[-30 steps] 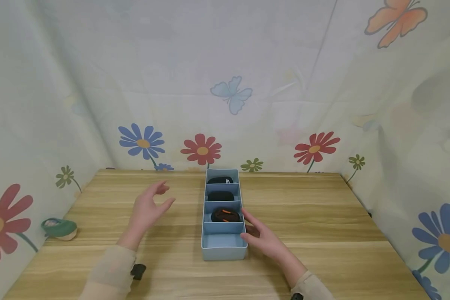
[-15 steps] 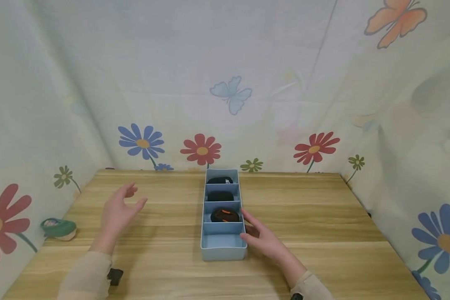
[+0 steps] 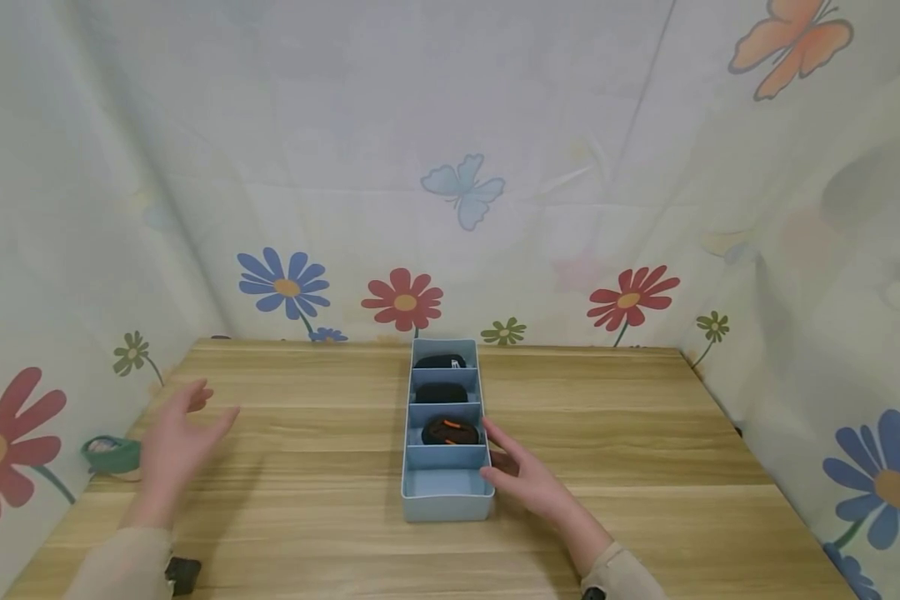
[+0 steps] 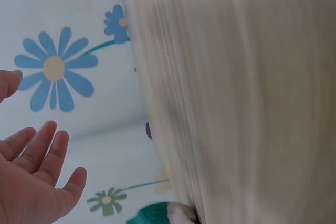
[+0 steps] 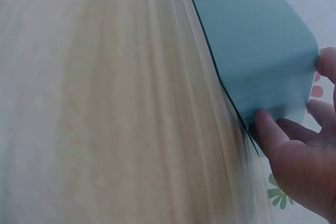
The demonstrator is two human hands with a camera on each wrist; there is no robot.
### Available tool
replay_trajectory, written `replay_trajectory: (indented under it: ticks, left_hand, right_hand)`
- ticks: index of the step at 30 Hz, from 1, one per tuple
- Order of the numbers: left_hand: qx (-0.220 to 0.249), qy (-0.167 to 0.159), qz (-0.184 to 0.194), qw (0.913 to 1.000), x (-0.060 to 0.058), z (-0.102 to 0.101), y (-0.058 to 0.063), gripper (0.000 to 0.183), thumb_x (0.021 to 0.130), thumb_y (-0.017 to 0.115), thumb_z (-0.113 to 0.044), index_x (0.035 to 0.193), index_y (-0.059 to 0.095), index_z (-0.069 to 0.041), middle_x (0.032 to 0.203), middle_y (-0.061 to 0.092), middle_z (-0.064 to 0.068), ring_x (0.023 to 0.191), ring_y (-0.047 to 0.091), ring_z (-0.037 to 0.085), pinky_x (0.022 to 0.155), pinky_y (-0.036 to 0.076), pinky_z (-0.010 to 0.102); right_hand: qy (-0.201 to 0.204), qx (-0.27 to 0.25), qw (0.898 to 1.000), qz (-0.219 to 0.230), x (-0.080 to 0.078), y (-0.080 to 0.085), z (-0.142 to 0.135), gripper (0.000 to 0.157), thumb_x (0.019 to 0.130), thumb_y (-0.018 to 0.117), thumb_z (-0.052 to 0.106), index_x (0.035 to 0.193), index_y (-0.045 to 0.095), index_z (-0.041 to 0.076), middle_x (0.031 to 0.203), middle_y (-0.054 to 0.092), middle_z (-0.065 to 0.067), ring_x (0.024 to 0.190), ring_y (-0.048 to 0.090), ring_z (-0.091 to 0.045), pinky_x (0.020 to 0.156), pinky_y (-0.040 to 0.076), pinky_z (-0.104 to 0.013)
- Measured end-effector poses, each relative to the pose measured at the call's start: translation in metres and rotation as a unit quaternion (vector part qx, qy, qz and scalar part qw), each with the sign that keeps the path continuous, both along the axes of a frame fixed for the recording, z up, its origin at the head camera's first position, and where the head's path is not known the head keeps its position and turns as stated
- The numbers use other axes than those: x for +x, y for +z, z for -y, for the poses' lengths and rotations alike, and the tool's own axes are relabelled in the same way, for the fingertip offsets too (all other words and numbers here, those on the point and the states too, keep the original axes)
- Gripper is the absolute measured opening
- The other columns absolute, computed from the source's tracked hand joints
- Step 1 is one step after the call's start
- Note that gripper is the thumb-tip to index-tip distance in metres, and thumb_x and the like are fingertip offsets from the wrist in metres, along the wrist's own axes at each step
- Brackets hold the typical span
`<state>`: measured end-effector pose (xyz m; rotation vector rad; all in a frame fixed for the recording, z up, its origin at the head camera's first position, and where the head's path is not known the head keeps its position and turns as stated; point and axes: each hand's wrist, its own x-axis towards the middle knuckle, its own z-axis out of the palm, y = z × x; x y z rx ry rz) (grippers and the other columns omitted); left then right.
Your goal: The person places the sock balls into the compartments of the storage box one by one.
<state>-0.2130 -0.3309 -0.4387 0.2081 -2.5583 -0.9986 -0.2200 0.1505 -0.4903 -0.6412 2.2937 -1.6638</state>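
Observation:
A light blue divided box (image 3: 447, 508) stands lengthwise on the table. Its far compartments hold dark rolled-up socks: black with a white mark (image 3: 440, 361), plain black (image 3: 441, 392), and dark brown with orange stripes (image 3: 450, 430). The nearest compartment shows a bare floor. My right hand (image 3: 528, 477) rests against the box's right side, thumb at the rim and fingertips on the outer wall, as the right wrist view shows. My left hand (image 3: 176, 446), fingers loosely spread and holding nothing, is over the table's left part. It partly covers the green ribbed rolled socks (image 3: 111, 455) with a beige end.
The wooden table (image 3: 607, 400) stretches on both sides of the box. A white cloth backdrop (image 3: 330, 150) printed with flowers and butterflies closes off the back and sides. The green socks lie right at the table's left edge.
My left hand has moved left and slightly nearer, from beside the box to the green socks, staying spread. My right hand and the box have kept their places.

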Motion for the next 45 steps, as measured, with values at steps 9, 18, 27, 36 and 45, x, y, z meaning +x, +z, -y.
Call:
replay_trajectory:
  ticks: [9, 18, 27, 36, 45]
  left_hand:
    - [0.006, 0.084, 0.003, 0.9964, 0.009, 0.033, 0.000, 0.077, 0.092, 0.069, -0.030, 0.148, 0.033, 0.008, 0.142, 0.044, 0.033, 0.127, 0.042, 0.052, 0.103, 0.033, 0.064]
    - [0.012, 0.136, 0.002, 0.9907, 0.015, 0.059, -0.006, 0.081, 0.091, 0.070, -0.032, 0.149, 0.030, 0.009, 0.144, 0.040, 0.035, 0.127, 0.040, 0.053, 0.104, 0.031, 0.064]
    - [-0.002, 0.185, -0.004, 0.9828, 0.020, 0.081, -0.017, 0.082, 0.085, 0.073, -0.032, 0.142, 0.037, 0.015, 0.137, 0.044, 0.039, 0.124, 0.040, 0.056, 0.105, 0.029, 0.062]
    - [-0.013, 0.205, 0.030, 0.9783, 0.021, 0.089, -0.025, 0.086, 0.083, 0.073, -0.035, 0.140, 0.036, 0.018, 0.133, 0.043, 0.043, 0.123, 0.037, 0.058, 0.107, 0.024, 0.063]
    - [0.031, 0.241, 0.056, 0.9685, 0.018, 0.090, -0.031, 0.092, 0.082, 0.075, -0.034, 0.140, 0.031, 0.021, 0.134, 0.038, 0.046, 0.127, 0.032, 0.059, 0.110, 0.023, 0.060]
  right_hand:
    - [0.001, -0.001, 1.000, 0.005, -0.001, -0.001, 0.000, 0.071, 0.098, 0.063, 0.014, 0.158, 0.026, 0.014, 0.160, 0.024, -0.018, 0.135, 0.042, -0.041, 0.111, 0.032, -0.053]
    - [0.002, 0.001, 1.000, 0.005, -0.001, -0.002, 0.000, 0.071, 0.098, 0.064, 0.015, 0.158, 0.026, 0.015, 0.160, 0.024, -0.018, 0.135, 0.043, -0.041, 0.111, 0.032, -0.053]
    - [0.003, 0.000, 1.000, 0.004, -0.001, -0.001, 0.000, 0.072, 0.098, 0.064, 0.016, 0.158, 0.026, 0.014, 0.161, 0.024, -0.017, 0.135, 0.043, -0.041, 0.111, 0.032, -0.053]
    - [-0.004, 0.011, 1.000, 0.002, -0.001, 0.000, 0.000, 0.071, 0.098, 0.064, 0.015, 0.158, 0.026, 0.015, 0.160, 0.025, -0.015, 0.135, 0.044, -0.039, 0.111, 0.033, -0.053]
    - [0.005, 0.004, 1.000, 0.002, 0.000, 0.002, 0.001, 0.071, 0.098, 0.063, 0.014, 0.158, 0.025, 0.014, 0.161, 0.024, -0.017, 0.135, 0.043, -0.040, 0.111, 0.032, -0.052]
